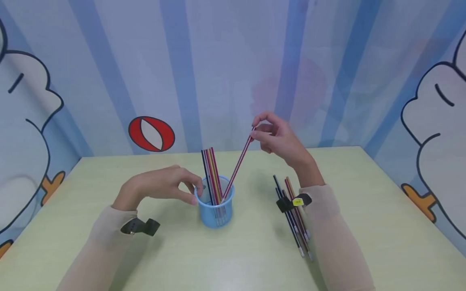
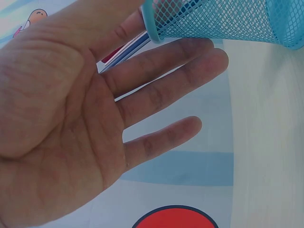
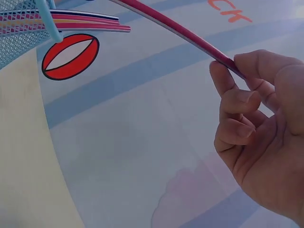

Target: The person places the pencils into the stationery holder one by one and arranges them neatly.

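The right hand (image 1: pixel 278 137) pinches the top end of a red pencil (image 1: pixel 238 163) between thumb and fingers; the pencil leans with its lower end inside the blue mesh cup (image 1: pixel 215 210). The cup stands upright near the table's (image 1: pixel 364 210) middle and holds a bunch of upright pencils (image 1: pixel 211 173). The left hand (image 1: pixel 160 186) rests against the cup's left rim, fingers relaxed and mostly straight, gripping nothing. More pencils (image 1: pixel 293 214) lie flat just beside the right forearm.
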A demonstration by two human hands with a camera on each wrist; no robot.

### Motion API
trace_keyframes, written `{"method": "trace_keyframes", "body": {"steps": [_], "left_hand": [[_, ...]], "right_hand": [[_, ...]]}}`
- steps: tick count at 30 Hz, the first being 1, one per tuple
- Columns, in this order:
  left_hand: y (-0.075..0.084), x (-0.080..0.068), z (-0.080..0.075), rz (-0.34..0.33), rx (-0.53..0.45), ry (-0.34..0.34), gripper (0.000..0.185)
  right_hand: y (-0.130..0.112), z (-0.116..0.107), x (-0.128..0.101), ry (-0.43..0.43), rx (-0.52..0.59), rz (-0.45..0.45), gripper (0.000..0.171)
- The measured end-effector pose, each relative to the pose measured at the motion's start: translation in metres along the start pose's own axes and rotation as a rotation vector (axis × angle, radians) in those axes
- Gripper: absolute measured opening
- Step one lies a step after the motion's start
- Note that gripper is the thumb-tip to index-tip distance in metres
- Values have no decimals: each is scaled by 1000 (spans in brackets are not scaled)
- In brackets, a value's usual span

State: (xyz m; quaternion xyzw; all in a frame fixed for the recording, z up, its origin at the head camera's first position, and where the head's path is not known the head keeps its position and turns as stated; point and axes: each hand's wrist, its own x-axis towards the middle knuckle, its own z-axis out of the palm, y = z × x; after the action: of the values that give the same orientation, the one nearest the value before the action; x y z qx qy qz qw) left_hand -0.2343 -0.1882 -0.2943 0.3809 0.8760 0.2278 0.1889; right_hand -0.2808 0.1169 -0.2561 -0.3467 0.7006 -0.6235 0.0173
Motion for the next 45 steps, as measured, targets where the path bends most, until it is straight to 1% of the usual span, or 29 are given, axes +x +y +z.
{"method": "trace_keyframes", "body": {"steps": [3,7,12,15,18,22,25,28,32,36,40,43,45], "left_hand": [[-1,0,0,-4,2,-3,13],[-1,0,2,-6,-4,-11,17],[0,0,1,-5,-6,-13,19],[0,1,0,3,-1,-11,19],[0,1,-1,15,0,-10,18],[0,1,-1,15,-2,-10,16],[0,1,0,10,-7,-12,14],[0,1,0,7,-9,-10,13],[-2,1,0,3,-3,-7,13],[-3,1,0,-4,-2,-11,13],[-2,1,0,0,-3,-13,12],[-1,0,1,10,4,-10,12],[0,-1,0,18,7,-7,12]], "right_hand": [[-4,10,1,23,-75,-10,20],[-9,25,2,41,-164,-31,18],[-11,45,5,30,-263,-77,15],[-4,52,8,2,-307,-87,14],[12,56,12,-25,-341,-66,15],[32,60,17,-38,-395,-42,15],[39,63,18,-51,-422,-41,16],[41,65,19,-69,-437,-36,20],[37,61,18,-80,-452,-22,27],[16,50,11,-64,-424,23,30],[15,24,6,-69,-415,87,29],[23,1,4,-105,-446,127,25],[21,-9,1,-145,-475,154,24]]}}
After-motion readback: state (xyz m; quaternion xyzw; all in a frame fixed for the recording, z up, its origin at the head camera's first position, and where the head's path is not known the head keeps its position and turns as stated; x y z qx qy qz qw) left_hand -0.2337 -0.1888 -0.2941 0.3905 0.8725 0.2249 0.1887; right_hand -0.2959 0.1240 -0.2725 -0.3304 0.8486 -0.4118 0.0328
